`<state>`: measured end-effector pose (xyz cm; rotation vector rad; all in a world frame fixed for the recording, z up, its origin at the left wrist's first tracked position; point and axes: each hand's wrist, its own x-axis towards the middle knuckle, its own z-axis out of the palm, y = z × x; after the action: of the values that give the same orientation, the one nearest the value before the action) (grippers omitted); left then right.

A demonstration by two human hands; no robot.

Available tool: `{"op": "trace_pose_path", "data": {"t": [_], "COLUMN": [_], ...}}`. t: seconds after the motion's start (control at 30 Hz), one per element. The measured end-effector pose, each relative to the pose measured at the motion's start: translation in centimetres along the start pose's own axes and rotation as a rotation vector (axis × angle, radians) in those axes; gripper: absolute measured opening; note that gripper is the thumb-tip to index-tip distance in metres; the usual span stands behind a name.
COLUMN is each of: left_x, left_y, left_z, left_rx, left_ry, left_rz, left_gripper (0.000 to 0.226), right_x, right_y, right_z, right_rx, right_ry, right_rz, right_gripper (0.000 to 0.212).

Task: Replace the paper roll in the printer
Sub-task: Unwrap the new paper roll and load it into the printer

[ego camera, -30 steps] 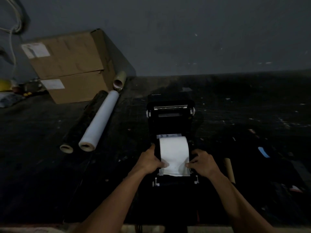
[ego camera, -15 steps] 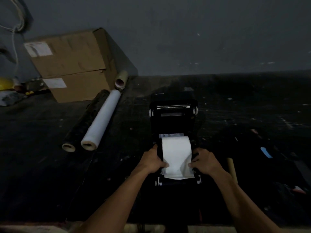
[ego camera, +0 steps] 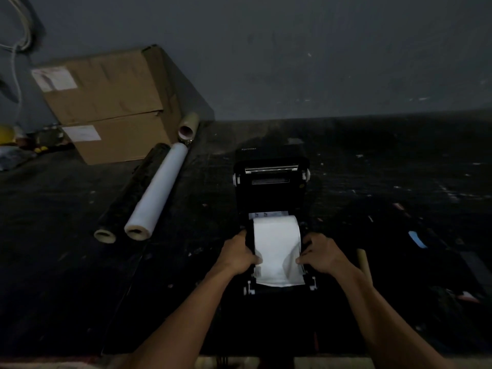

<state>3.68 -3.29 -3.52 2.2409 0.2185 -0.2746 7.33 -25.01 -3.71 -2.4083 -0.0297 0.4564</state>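
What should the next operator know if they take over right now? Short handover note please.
Left hand: on the left side of the paper roll, thumb on the paper edge.
Right hand: mirrors it on the right side, fingertips on the paper.
Printer: on the dark table, lid open and tilted back.
Done: the roll sits in the bay, its loose end pulled forward over the front edge.
Left: flatten the leading sheet, which looks wrinkled, then close the lid.
A bare cardboard core lies right of the printer, possibly the old one.
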Motion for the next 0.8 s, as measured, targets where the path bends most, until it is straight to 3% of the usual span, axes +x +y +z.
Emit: {"op": "trace_pose_path", "data": {"t": [0.3, 0.5, 0.8], "left_x": [0.4, 0.1, -0.5], "left_y": [-0.2, -0.5, -1.0], "left_z": [-0.2, 0.0, 0.6], "left_rx": [0.069, -0.106, -0.058], "left_ry": [-0.101, 0.072, 0.012], "left_rz": [0.026, 0.022, 0.063], "left_gripper": [0.096, 0.101, 0.105], "right_x": [-0.3, -0.4, -0.3], "right_y": [0.0, 0.6, 0.8], "right_z": [0.3, 0.6, 0.8], "right_rx": [0.012, 0.088, 0.114], "right_ry": [0.080, 0.027, 0.125], "right_rz": [-0.050, -0.025, -0.117], "right_gripper": [0.054, 0.063, 0.067]}}
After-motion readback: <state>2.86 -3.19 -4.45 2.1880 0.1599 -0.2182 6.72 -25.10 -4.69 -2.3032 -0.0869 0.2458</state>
